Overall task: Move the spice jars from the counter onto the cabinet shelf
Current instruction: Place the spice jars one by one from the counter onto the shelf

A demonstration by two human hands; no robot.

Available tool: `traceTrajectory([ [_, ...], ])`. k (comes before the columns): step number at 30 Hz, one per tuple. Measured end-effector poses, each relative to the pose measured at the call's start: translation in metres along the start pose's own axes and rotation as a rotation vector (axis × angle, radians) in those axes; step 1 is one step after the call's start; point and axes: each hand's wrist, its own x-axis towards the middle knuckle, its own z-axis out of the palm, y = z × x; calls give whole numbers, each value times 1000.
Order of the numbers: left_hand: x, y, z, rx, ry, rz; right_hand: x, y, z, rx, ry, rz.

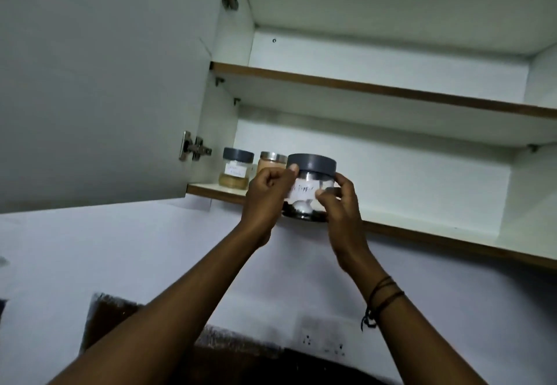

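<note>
Both grips pinching one jar: left hand (265,194) curling fingers and thumb round the left side of the pepper jar (309,187), thumb up by the lid edge; right hand (337,203) pinching the right side, thumb lying across the white label. Jar is being held upright, in front of the bottom shelf's front edge, base about level with that edge; can't tell whether it is resting on the shelf or hanging just off it. Dark grey lid on, handwritten label reading "Pepper", dark contents at the bottom.

Cabinet door (99,83) is standing open on the left, filling that side of the view, two metal hinges showing. Cabinet interior white. Upper shelf (376,87) is running across above, brown front edge. Bottom shelf (422,232) is carrying two more jars at its far left end: grey-lid jar (236,170) with a small label and yellowish-brown contents, and just right of it a metal-lid jar (271,163) with pinkish-orange contents, partly hidden behind the left hand and the held jar. These two are standing just beside each other, upright.

White wall below the cabinet, wall socket (324,344) low centre-right. Dark thread bracelet (381,297) is wrapping the right wrist.
</note>
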Motion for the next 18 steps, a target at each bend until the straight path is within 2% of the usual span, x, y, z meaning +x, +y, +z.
traceTrajectory([
  [2,27,6,12,65,27,46,31,-5,-3,-151,22,12],
  [7,86,-8,35,280,57,65,92,17,-2,-244,45,102],
  [10,110,-27,42,375,40,33,120,37,-1,-307,6,174],
  [18,148,-52,48,495,4,-20,161,60,9,-513,-124,188],
])
